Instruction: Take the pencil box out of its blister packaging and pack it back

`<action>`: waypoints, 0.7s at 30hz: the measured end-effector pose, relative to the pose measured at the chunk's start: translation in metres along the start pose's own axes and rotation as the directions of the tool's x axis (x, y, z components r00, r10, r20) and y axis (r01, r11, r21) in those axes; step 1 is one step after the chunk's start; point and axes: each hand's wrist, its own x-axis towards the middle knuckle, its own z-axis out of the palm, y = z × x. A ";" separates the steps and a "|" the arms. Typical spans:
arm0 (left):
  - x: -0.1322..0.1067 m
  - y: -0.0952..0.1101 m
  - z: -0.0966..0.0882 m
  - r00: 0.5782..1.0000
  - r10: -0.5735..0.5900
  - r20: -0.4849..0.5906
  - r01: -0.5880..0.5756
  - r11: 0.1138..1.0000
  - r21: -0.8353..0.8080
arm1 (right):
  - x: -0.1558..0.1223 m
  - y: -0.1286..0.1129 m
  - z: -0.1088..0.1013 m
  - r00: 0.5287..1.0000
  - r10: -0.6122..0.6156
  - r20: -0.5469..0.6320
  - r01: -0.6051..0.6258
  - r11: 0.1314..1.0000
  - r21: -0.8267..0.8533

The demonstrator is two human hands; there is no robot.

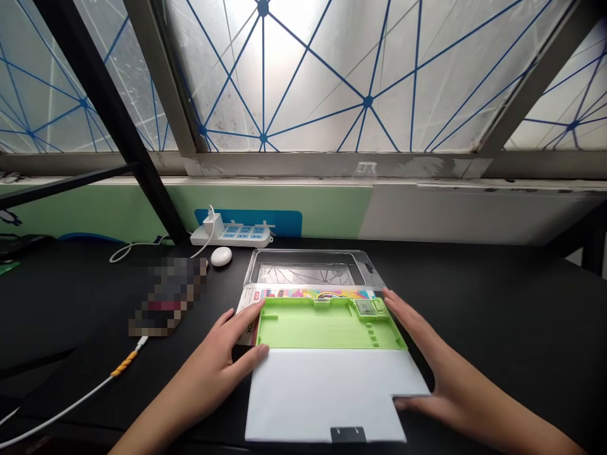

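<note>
An open plastic case, its green tray (308, 325) at the back and white lid panel (322, 392) folded toward me, lies between my hands. A small block with a clear window sits in the tray's back right corner. The lid has a notch on its right side and a dark clasp (348, 435) at its near edge. My left hand (232, 347) grips the tray's left edge, thumb at its near corner. My right hand (436, 360) holds the right side, fingers along the tray's edge and thumb at the notch, partly hidden by the lid.
Behind the tray lie a colourful printed card (249, 297) and a clear plastic package shell (308, 268). A white power strip (237, 235), a round white object (220, 256) and a blurred-out device (171, 297) on a white cable (71, 404) are to the left. A black post (142, 170) slants there.
</note>
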 end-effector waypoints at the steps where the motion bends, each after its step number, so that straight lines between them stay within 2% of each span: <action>1: 0.000 -0.001 0.000 1.000 0.019 -0.003 -0.019 1.000 0.000 | 0.001 0.000 -0.001 1.000 0.017 0.015 -0.017 0.998 0.057; 6: 0.000 -0.008 0.002 0.999 0.032 -0.017 -0.033 0.997 -0.064 | 0.008 -0.005 -0.004 0.994 0.104 -0.016 -0.095 0.948 0.302; 10: -0.002 -0.011 0.002 0.999 0.040 -0.032 -0.044 0.991 -0.127 | 0.012 -0.008 -0.005 0.987 0.158 -0.042 -0.129 0.912 0.389; 14: -0.004 -0.013 0.003 0.998 0.043 -0.054 -0.050 0.988 -0.148 | 0.014 -0.009 -0.005 0.980 0.178 -0.083 -0.136 0.920 0.367; 21: 0.002 -0.015 0.007 0.997 0.070 -0.030 -0.074 0.983 -0.166 | 0.018 -0.003 0.002 0.981 0.174 -0.087 -0.156 0.972 0.178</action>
